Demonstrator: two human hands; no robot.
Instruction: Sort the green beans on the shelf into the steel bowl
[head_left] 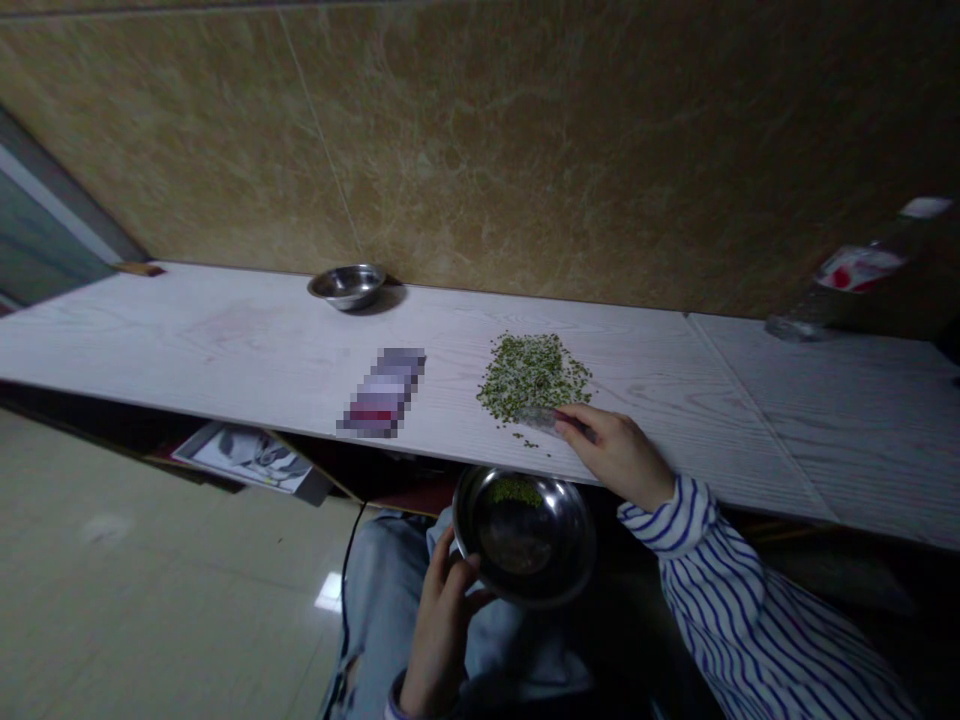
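Note:
My left hand (447,600) grips the rim of a steel bowl (577,560), which is tilted below the table's front edge, over my lap. Small green beans (516,490) lie inside along its far wall. In my right hand (619,455) is the dark red handle of a flat tool (538,416) with a pale, see-through blade; its exact kind is hard to make out. The blade rests at the near side of a spread-out heap of green beans (534,372) on the table. A few loose beans (525,440) lie between the heap and the edge.
On the white wood-grain table (247,340) a second steel bowl (348,288) stands near the wall. A blurred-out flat purple item (384,392) lies left of the heap. A clear plastic bottle (840,285) stands at the right. Below the table is an open drawer (251,458).

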